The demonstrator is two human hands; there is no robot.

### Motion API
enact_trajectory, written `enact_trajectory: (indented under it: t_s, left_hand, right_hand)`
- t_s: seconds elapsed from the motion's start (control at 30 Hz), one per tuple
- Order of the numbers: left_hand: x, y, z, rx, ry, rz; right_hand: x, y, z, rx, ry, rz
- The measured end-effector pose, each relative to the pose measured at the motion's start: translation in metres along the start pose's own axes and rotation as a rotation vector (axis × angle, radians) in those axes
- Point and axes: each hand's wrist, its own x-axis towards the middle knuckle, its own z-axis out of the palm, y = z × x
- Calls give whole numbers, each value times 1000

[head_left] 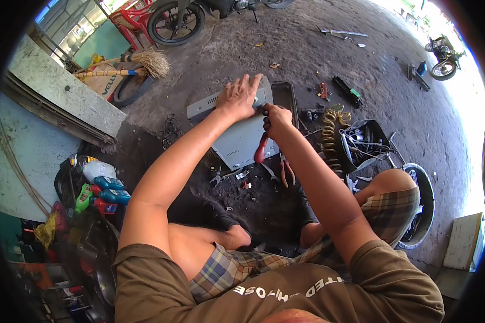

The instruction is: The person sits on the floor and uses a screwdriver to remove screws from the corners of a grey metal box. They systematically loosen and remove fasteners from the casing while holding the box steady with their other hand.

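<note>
A grey metal appliance case [241, 142] with vent slots and a raised panel lies on the dark ground in front of me. My left hand [237, 99] lies flat on its far raised part, fingers stretched out. At the case's right edge my right hand [278, 121] is closed around a red-handled tool [261, 151], whose handle points down toward me; its working end is hidden by the fist. Just nearer to me lie pliers with red handles [287, 171] and a wrench [270, 171]. Another metal tool [216, 176] rests by the case's near left corner.
To the right are a coiled yellowish hose [328, 134], a bin of tools [344, 153] and a round tub [431, 199]. Several bottles [110, 195] stand at left. A broom [151, 63] and a motorbike [178, 21] are farther off.
</note>
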Motion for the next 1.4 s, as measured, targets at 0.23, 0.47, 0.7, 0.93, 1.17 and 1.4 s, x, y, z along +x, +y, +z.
enact_trajectory:
  t_s: [0.23,0.47,0.7,0.93,1.17,1.4]
  left_hand:
    - [0,2,-3,15,-18,-3]
    - [-3,3,-4,37,-29,1]
    - [-3,1,-2,31,17,12]
    - [-1,-3,3,1,46,21]
    - [9,-9,4,8,-21,-12]
    - [20,-20,2,-49,37,1]
  right_hand:
    - [-4,13,-4,-423,122,-363]
    - [28,40,-60,-559,289,-326]
    - [79,44,-114,-795,375,-179]
    - [118,32,-113,-395,244,-83]
    - [81,78,-152,474,-159,750]
    - [29,173,-101,81,155,309]
